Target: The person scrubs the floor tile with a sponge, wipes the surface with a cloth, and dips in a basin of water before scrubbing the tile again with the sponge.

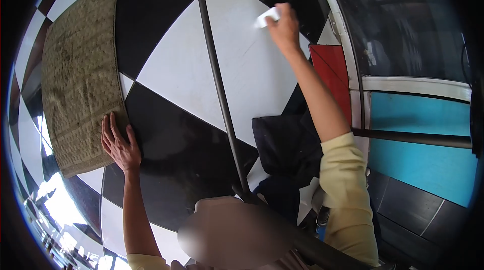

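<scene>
My left hand (121, 144) lies with its fingers apart on the near right corner of a brown-green textured mat (83, 68). The mat rests on a black-and-white checkered floor (171, 63). Farther out on the right, my right hand (285, 25) is closed around a small white piece (267, 17), perhaps a folded cloth or tissue; blur hides its exact kind. It is over the large white tile, close to the tile's upper right edge.
A long dark pole (217, 73) crosses the view between my arms. Dark fabric (287, 141) is beside my right forearm. To the right stand a red panel (330, 73), a pale metal frame (418, 87), dark glass (403, 22) and a turquoise panel (423, 154).
</scene>
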